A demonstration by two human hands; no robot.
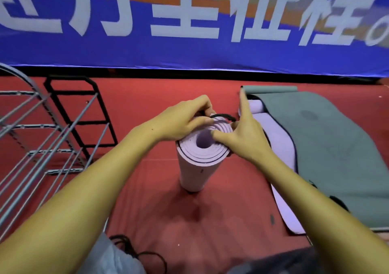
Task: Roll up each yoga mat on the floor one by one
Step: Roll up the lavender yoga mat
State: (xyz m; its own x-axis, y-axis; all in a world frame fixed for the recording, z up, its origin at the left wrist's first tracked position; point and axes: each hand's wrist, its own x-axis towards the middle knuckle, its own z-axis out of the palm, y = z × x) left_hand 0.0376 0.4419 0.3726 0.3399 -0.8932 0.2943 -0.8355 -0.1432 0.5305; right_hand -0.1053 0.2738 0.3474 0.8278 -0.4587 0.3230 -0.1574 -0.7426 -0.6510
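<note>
Nearest, at the floor's (210, 221) bottom edge, loose black bands (134, 250) lie coiled. Past them, mid-floor, the rolled mat (194, 166) stands on end: its long axis is upright, its spiral end faces up at the camera, and its base rests on the floor.

The step, as I judge it, is slipping a band (223, 116) over the top of the roll. The left hand (183, 120) pinches the band at the roll's far-left rim. The right hand (242, 135) holds its other side with curled fingers, thumb pressed onto the spiral, index finger straight up. To do it well, stretch the band wide, clear the whole rim, then slide it down evenly so the coil stays tight and the roll stays upright.

Farther right, a green mat (326, 147) lies flat over a lilac one (280, 147), both unrolled, running toward the banner (189, 53). A rack (42, 137) stands at the left edge.
</note>
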